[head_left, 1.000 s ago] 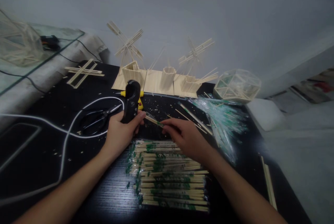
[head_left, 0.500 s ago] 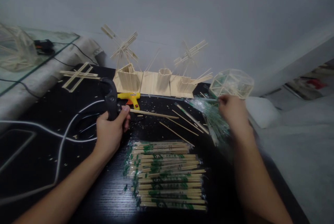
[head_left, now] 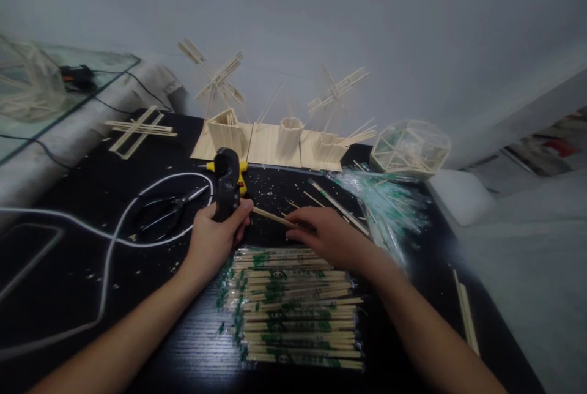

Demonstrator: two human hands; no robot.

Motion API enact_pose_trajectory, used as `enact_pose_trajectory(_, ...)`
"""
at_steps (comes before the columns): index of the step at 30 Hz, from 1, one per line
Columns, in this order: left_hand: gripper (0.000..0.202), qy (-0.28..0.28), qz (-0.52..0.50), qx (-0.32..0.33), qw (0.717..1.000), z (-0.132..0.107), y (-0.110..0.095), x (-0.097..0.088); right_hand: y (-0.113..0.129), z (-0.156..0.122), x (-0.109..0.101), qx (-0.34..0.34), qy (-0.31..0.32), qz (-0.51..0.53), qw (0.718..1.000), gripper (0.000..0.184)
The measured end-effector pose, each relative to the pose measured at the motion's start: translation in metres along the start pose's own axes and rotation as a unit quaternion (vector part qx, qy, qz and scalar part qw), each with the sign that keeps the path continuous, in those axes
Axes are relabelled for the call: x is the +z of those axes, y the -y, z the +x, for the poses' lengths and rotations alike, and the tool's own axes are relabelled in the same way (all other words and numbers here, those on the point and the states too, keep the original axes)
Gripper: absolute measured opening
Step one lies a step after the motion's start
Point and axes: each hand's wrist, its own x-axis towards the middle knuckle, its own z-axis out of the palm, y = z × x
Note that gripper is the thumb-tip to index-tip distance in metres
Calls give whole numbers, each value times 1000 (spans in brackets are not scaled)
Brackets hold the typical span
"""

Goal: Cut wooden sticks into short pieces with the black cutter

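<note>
My left hand (head_left: 216, 239) is closed around a black handheld tool (head_left: 226, 184) that stands upright above the black table (head_left: 92, 271); its thumb also pins one end of a bare wooden stick (head_left: 271, 216). My right hand (head_left: 326, 236) is closed on the other end of that stick, just to the right. Directly below both hands lies a stack of chopsticks in clear green-printed wrappers (head_left: 293, 308). A yellow glue gun (head_left: 239, 175) lies behind the black tool.
Scissors (head_left: 167, 209) and a looping white cable (head_left: 114, 235) lie left. Empty plastic wrappers (head_left: 389, 204) and loose sticks (head_left: 337, 204) lie right. Stick-built models on wooden bases (head_left: 270, 140), a stick cross (head_left: 140, 130) and a stick polyhedron (head_left: 410, 148) stand behind. Two sticks (head_left: 465, 314) rest far right.
My right hand came back from the wrapper pile at the right to the stick held by my left hand. The left hand with the black tool shifted slightly right.
</note>
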Motion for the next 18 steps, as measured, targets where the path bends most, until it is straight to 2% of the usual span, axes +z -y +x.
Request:
enact_pose_trajectory(3,31,13,15,-3,1000,-3,-1,2,3,2,5,29,11,4,1000,10)
enact_pose_trajectory(7,35,35,40,17,998,-5,-5,2,-8,3,-4,68,43,-34,996,10)
enact_pose_trajectory(11,41,59,-41,45,996,-2,-6,-2,-18,4,-5,125,75,-89,985,9)
enact_pose_trajectory(14,46,87,-108,30,990,2,-3,-5,-22,5,-1,141,84,-118,979,9)
enact_pose_trajectory(18,47,101,-113,14,988,2,-2,-4,-25,5,2,153,81,-160,972,9)
